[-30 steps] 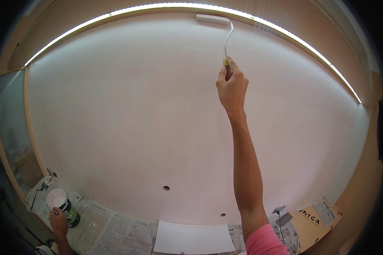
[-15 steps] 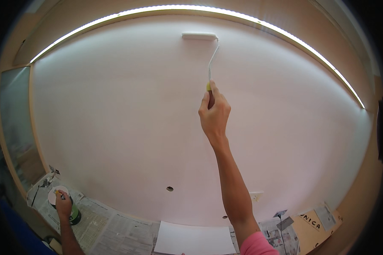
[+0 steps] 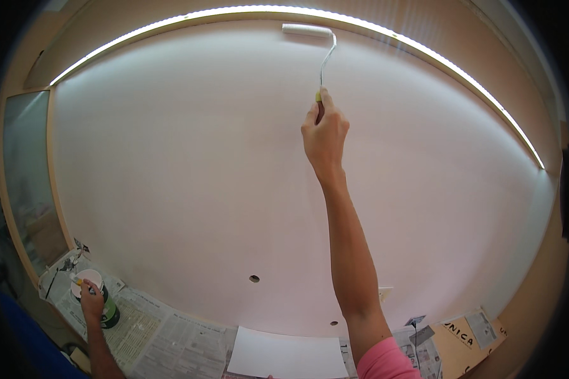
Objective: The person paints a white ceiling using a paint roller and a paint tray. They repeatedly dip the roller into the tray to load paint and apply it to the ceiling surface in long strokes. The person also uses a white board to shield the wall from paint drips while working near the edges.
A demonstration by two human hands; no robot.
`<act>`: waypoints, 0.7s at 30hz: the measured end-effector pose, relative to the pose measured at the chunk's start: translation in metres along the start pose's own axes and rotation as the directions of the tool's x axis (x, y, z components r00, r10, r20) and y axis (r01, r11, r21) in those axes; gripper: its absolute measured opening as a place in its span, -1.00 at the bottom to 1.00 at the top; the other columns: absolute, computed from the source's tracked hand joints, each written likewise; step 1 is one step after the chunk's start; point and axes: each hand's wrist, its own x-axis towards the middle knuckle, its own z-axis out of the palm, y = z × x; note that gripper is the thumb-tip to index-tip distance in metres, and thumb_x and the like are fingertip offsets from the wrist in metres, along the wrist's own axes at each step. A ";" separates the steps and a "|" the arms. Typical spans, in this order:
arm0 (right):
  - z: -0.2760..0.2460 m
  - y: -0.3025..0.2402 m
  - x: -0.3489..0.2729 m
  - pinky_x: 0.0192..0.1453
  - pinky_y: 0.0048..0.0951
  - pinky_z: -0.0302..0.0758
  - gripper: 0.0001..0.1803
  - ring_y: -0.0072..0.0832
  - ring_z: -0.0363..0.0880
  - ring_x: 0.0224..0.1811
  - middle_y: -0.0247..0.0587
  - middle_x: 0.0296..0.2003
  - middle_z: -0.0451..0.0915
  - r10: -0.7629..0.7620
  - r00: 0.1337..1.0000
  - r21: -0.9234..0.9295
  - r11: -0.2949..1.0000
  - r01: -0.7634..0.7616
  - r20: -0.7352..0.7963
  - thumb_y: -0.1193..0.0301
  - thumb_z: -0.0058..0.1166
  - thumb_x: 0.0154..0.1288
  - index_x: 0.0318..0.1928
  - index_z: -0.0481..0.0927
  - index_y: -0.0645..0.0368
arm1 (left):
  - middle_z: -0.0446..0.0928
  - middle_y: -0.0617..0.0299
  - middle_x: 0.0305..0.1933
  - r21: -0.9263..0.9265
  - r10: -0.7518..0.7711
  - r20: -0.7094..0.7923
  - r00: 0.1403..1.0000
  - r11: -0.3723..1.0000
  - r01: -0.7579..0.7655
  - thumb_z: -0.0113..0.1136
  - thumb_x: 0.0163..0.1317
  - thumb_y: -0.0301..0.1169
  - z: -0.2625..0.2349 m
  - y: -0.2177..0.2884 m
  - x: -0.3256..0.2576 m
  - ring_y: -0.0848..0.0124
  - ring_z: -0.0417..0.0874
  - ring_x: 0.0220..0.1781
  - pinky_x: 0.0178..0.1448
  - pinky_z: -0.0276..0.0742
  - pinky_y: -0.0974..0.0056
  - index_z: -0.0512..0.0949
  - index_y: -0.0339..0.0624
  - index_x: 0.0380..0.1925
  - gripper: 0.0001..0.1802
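Note:
My right hand (image 3: 325, 136), at the end of a raised arm in a pink sleeve, is closed round the handle of a paint roller (image 3: 305, 30). The white roller sleeve lies nearly level near the top of the pale pinkish wall (image 3: 202, 164), just under the light strip. Its bent wire frame runs down to the yellow-collared handle in my fist. My left hand is not in view; a tiny skin-coloured tip at the lower edge is too small to identify. At lower left, another person's hand (image 3: 92, 303) holds a paintbrush (image 3: 79, 282) over an open paint bucket (image 3: 111, 314).
A bright light strip (image 3: 265, 9) borders the wall's top. Newspaper (image 3: 177, 341) covers the ledge below, bearing a white sheet (image 3: 287, 354) and cardboard (image 3: 461, 344). The wall has a round hole (image 3: 254, 278) and an outlet (image 3: 385, 293). A framed frosted panel (image 3: 28, 170) stands left.
My right hand has moved up and slightly right, taking the roller closer to the light strip. The other person's brush has tilted left, its bristles now showing above the bucket's rim.

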 end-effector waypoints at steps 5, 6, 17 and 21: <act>-0.002 -0.003 -0.006 -0.39 -0.25 0.37 -0.57 -0.31 0.42 -0.51 -0.05 -0.55 0.43 0.011 1.000 -0.018 1.000 -0.011 0.013 0.58 0.02 0.37 0.24 0.49 0.38 | 0.50 -0.08 0.17 0.512 0.148 -0.071 0.986 0.854 -0.092 -0.07 0.52 -0.44 0.028 -0.011 -0.001 0.32 0.60 0.08 0.12 0.51 0.39 0.32 -0.58 0.25 -0.56; -0.008 -0.004 -0.017 -0.40 -0.26 0.36 -0.57 -0.33 0.41 -0.52 -0.06 -0.55 0.43 0.052 0.998 -0.051 0.997 -0.050 0.040 0.58 0.02 0.37 0.24 0.49 0.37 | 0.51 -0.06 0.18 0.402 0.106 -0.090 0.990 0.913 -0.061 -0.07 0.53 -0.43 0.028 -0.010 -0.003 0.34 0.60 0.09 0.13 0.50 0.39 0.33 -0.57 0.25 -0.56; -0.065 0.009 -0.072 -0.42 -0.33 0.34 -0.60 -0.45 0.39 -0.54 -0.18 -0.58 0.42 0.110 0.994 0.019 0.994 -0.110 0.010 0.59 0.02 0.36 0.20 0.53 0.37 | 0.48 -0.20 0.23 -0.345 -0.054 -0.189 0.981 0.938 -0.015 -0.11 0.53 -0.46 -0.041 0.011 -0.072 0.11 0.58 0.20 0.29 0.48 0.30 0.29 -0.56 0.30 -0.55; -0.051 0.014 -0.036 -0.39 -0.28 0.36 -0.61 -0.41 0.42 -0.53 -0.15 -0.57 0.45 0.117 0.993 0.016 0.993 -0.117 0.012 0.58 0.01 0.36 0.18 0.54 0.39 | 0.47 -0.19 0.27 -0.530 -0.165 -0.315 0.935 0.848 -0.029 -0.05 0.49 -0.42 -0.032 -0.005 -0.107 0.10 0.64 0.15 0.23 0.54 0.23 0.30 -0.47 0.33 -0.51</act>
